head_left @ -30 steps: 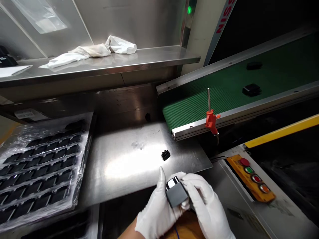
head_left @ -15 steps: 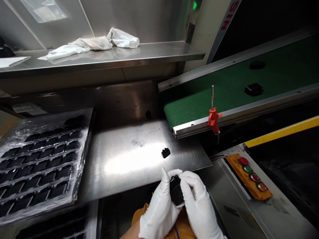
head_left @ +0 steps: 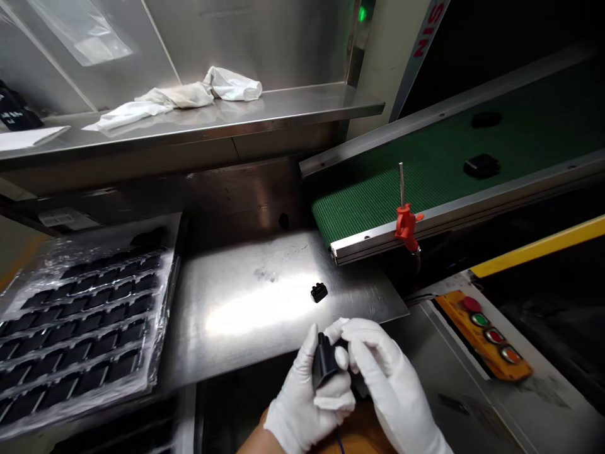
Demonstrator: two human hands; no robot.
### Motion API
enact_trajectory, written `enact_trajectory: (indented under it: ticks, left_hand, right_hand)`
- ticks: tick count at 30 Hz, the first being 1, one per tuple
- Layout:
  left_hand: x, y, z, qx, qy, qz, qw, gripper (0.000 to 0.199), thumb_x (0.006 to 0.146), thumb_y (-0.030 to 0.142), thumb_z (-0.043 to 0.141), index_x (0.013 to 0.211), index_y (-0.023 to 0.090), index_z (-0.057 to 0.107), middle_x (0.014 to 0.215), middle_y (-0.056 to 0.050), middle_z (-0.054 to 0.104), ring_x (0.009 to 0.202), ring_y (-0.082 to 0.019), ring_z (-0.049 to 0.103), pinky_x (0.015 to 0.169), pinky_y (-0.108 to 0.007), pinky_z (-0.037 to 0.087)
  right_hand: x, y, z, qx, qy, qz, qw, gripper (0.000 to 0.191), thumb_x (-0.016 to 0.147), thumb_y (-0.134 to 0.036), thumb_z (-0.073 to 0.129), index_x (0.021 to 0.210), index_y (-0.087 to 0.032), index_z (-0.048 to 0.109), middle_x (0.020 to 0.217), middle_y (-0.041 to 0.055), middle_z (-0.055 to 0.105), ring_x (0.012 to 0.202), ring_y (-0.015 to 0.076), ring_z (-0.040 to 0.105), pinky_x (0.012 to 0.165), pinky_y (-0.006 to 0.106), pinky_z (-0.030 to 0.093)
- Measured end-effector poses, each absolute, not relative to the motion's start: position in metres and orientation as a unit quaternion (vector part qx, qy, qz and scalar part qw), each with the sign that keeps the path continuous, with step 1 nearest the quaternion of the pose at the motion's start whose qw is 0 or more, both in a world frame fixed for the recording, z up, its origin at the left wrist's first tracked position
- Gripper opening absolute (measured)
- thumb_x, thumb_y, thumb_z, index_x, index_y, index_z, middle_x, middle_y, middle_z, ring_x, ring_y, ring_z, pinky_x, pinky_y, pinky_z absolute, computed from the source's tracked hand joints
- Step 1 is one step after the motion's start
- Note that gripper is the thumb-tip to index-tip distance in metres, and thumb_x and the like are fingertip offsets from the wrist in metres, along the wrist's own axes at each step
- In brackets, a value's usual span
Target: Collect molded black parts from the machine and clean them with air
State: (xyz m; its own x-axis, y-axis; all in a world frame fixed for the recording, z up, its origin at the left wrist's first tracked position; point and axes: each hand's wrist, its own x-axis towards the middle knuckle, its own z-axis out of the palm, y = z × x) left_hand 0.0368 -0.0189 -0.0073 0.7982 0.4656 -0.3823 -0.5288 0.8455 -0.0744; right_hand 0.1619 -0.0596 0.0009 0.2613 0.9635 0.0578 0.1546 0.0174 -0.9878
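Observation:
Both my hands wear white gloves, low in the view in front of the metal table. My left hand (head_left: 309,394) is wrapped round a black plastic housing (head_left: 325,360), which stands tilted with its narrow end up. Close against it on the right, my right hand (head_left: 390,378) has its fingers bent and pressed together; whatever lies between them is hidden. Just beyond my hands, a small black plastic piece (head_left: 319,292) with knobs on top rests on the metal table (head_left: 236,277).
At left lies a plastic-lined tray (head_left: 163,315) with rows of black parts. A green conveyor belt (head_left: 373,183) slopes in from the right, carrying black parts (head_left: 482,165). An orange button box (head_left: 483,335) sits at lower right. White cloths (head_left: 189,94) lie on the shelf (head_left: 293,113).
My left hand has turned the black housing, so its side now faces me. My right fingers have shifted slightly right and curled more. The view has moved a little.

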Motion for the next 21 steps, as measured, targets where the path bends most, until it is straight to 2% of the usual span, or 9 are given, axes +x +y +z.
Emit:
enact_trajectory:
  ticks: [2,5,7,9,11,13,16,19,21]
  left_hand:
    - [0.036,-0.021,-0.01,-0.088,0.161,0.254,0.95,0.049,0.081,0.059,0.063,0.071,0.011,0.06,0.045,0.008,0.043,0.029,0.005,0.013,0.031,-0.008,0.015]
    - [0.039,-0.025,-0.009,-0.055,0.166,0.261,0.949,0.061,0.076,0.07,0.058,0.062,0.011,0.058,0.037,0.011,0.025,0.029,0.003,0.012,0.031,-0.009,0.013]
    - [0.043,-0.026,-0.006,-0.036,0.188,0.275,0.942,0.059,0.072,0.07,0.063,0.066,0.011,0.059,0.04,0.009,0.032,0.032,0.002,0.02,0.032,-0.009,0.016]
    - [0.045,-0.026,-0.004,-0.024,0.208,0.289,0.934,0.055,0.07,0.067,0.068,0.073,0.012,0.061,0.05,0.004,0.047,0.038,0.0,0.031,0.034,-0.01,0.019]
    - [0.046,-0.025,-0.003,-0.039,0.222,0.288,0.931,0.05,0.071,0.061,0.072,0.081,0.013,0.063,0.057,0.003,0.053,0.041,0.0,0.034,0.035,-0.01,0.02]
    - [0.044,-0.023,-0.004,-0.084,0.226,0.279,0.929,0.04,0.076,0.05,0.073,0.086,0.012,0.063,0.052,0.007,0.046,0.038,0.001,0.029,0.036,-0.009,0.023]
    - [0.041,-0.022,-0.004,-0.156,0.242,0.283,0.915,0.025,0.087,0.036,0.065,0.088,0.011,0.064,0.047,0.008,0.039,0.039,-0.001,0.034,0.043,-0.011,0.034]
    - [0.042,-0.025,-0.005,-0.174,0.306,0.292,0.889,0.024,0.09,0.033,0.059,0.085,0.011,0.064,0.057,0.001,0.053,0.049,-0.006,0.046,0.054,-0.017,0.043]
    - [0.045,-0.028,-0.007,-0.168,0.317,0.291,0.887,0.025,0.089,0.035,0.059,0.084,0.011,0.063,0.063,-0.002,0.057,0.054,-0.009,0.05,0.057,-0.02,0.045]
  right_hand:
    - [0.16,-0.065,0.004,-0.575,-0.508,0.36,0.53,0.011,0.093,-0.028,0.05,0.094,-0.025,0.061,0.107,0.0039,0.064,0.109,0.0159,0.061,0.097,0.03,0.05]
    - [0.155,-0.069,0.008,-0.572,-0.532,0.349,0.518,0.009,0.093,-0.025,0.05,0.095,-0.025,0.059,0.11,0.0048,0.064,0.111,0.0166,0.06,0.1,0.033,0.049]
    - [0.151,-0.068,0.01,-0.578,-0.551,0.322,0.509,0.008,0.09,-0.025,0.055,0.097,-0.025,0.058,0.11,0.0058,0.063,0.108,0.0178,0.062,0.094,0.032,0.053]
    - [0.148,-0.065,0.011,-0.592,-0.56,0.28,0.507,0.012,0.084,-0.025,0.062,0.095,-0.024,0.057,0.106,0.0068,0.064,0.1,0.0185,0.065,0.081,0.028,0.057]
    - [0.146,-0.06,0.012,-0.613,-0.553,0.255,0.503,0.009,0.083,-0.026,0.064,0.086,-0.022,0.056,0.098,0.0067,0.065,0.093,0.0182,0.066,0.073,0.026,0.057]
    - [0.149,-0.056,0.01,-0.634,-0.539,0.251,0.493,0.008,0.087,-0.028,0.058,0.082,-0.022,0.057,0.093,0.0058,0.066,0.09,0.0172,0.066,0.074,0.026,0.057]
    - [0.157,-0.054,0.006,-0.632,-0.555,0.248,0.481,0.012,0.09,-0.028,0.055,0.099,-0.023,0.061,0.1,0.0058,0.066,0.092,0.016,0.066,0.08,0.028,0.056]
    - [0.164,-0.053,0.002,-0.593,-0.616,0.246,0.457,0.028,0.086,-0.025,0.059,0.114,-0.025,0.061,0.109,0.0065,0.064,0.093,0.0167,0.065,0.08,0.029,0.057]
    - [0.165,-0.051,-0.002,-0.582,-0.631,0.28,0.43,0.023,0.088,-0.025,0.058,0.11,-0.025,0.064,0.103,0.0055,0.064,0.089,0.0167,0.065,0.078,0.03,0.058]
